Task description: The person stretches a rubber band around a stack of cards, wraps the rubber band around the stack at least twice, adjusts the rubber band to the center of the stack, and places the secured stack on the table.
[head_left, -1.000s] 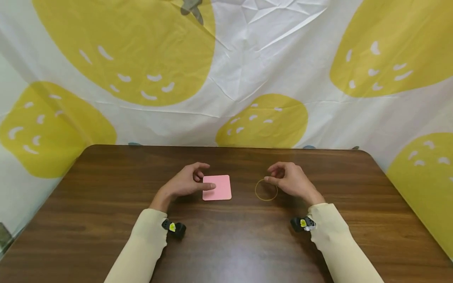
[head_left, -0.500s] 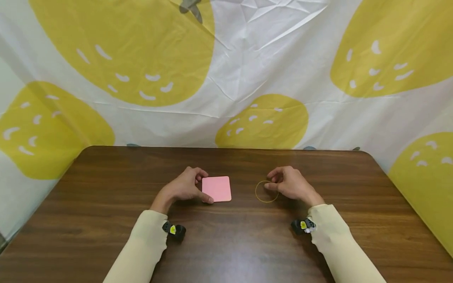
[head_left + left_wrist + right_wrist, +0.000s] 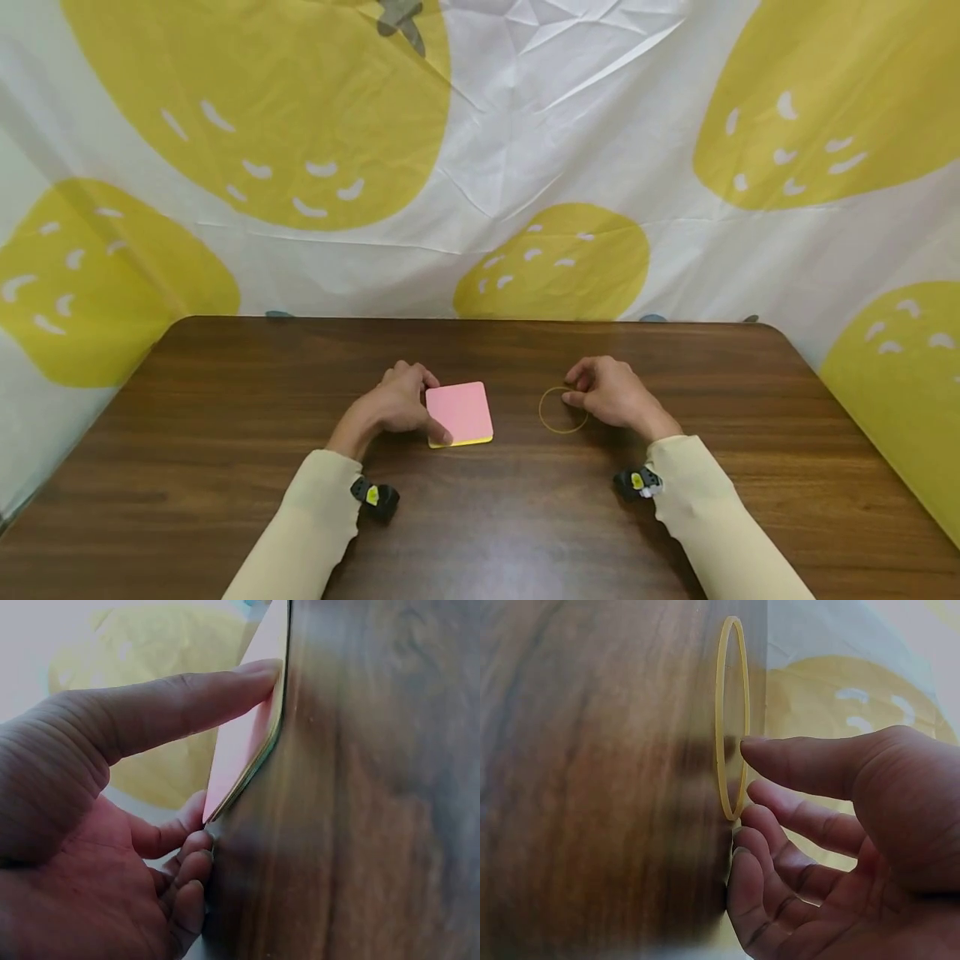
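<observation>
A thin stack of square cards (image 3: 457,410), pink on top with a yellow layer showing along the near edge, lies left of centre on the table. My left hand (image 3: 395,407) grips it by the left side, thumb (image 3: 202,701) on the near edge and fingers at the far left corner. In the left wrist view, several thin layers show at the stack's rim. To the right lies a yellow rubber band (image 3: 541,412), a round loop in its loose shape. My right hand (image 3: 613,396) hovers at its right side, fingers loosely bent and thumb tip (image 3: 761,754) over the band.
Both hands rest above a dark brown wooden table (image 3: 480,517) with rounded far corners. Behind it hangs a white cloth (image 3: 360,275) printed with yellow fruit shapes. Each wrist carries a small black camera, the left camera (image 3: 378,498) and the right camera (image 3: 633,483).
The left thumb has moved from the top of the stack to its near edge. The stack has turned slightly, and its yellow layer now shows. My right hand and the band have barely moved.
</observation>
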Motion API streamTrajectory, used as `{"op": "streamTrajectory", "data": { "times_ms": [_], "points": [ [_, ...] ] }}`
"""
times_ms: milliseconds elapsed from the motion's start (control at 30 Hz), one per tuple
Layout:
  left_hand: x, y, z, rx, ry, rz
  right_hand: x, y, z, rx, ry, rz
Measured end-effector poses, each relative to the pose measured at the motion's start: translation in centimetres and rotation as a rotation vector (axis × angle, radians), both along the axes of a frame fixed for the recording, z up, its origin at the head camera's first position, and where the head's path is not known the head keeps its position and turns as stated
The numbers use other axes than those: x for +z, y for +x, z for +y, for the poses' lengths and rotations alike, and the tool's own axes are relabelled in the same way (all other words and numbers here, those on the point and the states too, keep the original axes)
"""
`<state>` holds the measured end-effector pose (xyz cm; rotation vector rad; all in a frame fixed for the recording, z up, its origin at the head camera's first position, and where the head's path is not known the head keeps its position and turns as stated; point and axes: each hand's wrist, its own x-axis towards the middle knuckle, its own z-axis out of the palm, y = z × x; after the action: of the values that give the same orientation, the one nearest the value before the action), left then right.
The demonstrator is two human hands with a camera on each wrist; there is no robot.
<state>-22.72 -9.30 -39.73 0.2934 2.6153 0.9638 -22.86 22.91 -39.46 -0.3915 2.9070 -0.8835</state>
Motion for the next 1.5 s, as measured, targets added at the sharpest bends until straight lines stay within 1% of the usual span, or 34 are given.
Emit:
{"op": "streamTrajectory", "data": {
  "times_ms": [67, 133, 200, 267, 367, 433, 533, 667, 767, 867, 1000, 1133, 1233, 1333, 1500],
  "points": [
    [0.1, 0.2, 0.1, 0.007, 0.006, -0.002, -0.1, 0.0, 0.0, 0.001, 0.006, 0.0],
    [0.2, 0.2, 0.2, 0.016, 0.042, -0.009, -0.1, 0.0, 0.0, 0.001, 0.011, -0.001],
    [0.3, 0.3, 0.3, 0.038, 0.105, -0.021, -0.2, 0.0, 0.0, -0.002, 0.018, 0.002],
    [0.3, 0.3, 0.3, 0.053, 0.191, -0.02, -0.2, 0.0, 0.0, 0.003, 0.026, 0.009],
    [0.4, 0.2, 0.5, 0.042, 0.314, 0.034, -0.2, 0.1, 0.0, 0.009, 0.037, 0.018],
    [0.5, 0.1, 0.6, 0.014, 0.377, 0.087, -0.1, 0.1, 0.0, 0.011, 0.045, 0.023],
    [0.6, 0.1, 0.6, -0.022, 0.425, 0.157, -0.1, 0.1, 0.0, 0.01, 0.059, 0.028],
    [0.7, 0.1, 0.7, -0.049, 0.434, 0.227, -0.1, 0.1, -0.2, 0.014, 0.069, 0.035],
    [0.7, 0.1, 0.8, -0.059, 0.413, 0.279, 0.0, 0.1, -0.3, 0.013, 0.069, 0.03],
    [0.8, 0.1, 1.0, -0.059, 0.382, 0.313, 0.0, 0.2, -0.4, 0.004, 0.075, 0.02],
    [0.9, 0.1, 1.1, -0.062, 0.353, 0.323, -0.1, 0.3, -0.5, -0.003, 0.098, 0.02],
    [1.0, 0.1, 1.0, -0.062, 0.352, 0.332, -0.1, 0.4, -0.6, 0.006, 0.133, 0.031],
    [1.0, 0.0, 0.8, -0.058, 0.357, 0.341, -0.1, 0.4, -0.7, 0.015, 0.139, 0.045],
    [1.0, 0.0, 0.7, -0.048, 0.359, 0.34, 0.2, 0.5, -0.7, 0.018, 0.103, 0.051],
    [0.9, -0.1, 0.6, -0.04, 0.356, 0.346, 0.9, 0.6, -0.7, 0.009, -0.008, 0.027]
  ]
}}
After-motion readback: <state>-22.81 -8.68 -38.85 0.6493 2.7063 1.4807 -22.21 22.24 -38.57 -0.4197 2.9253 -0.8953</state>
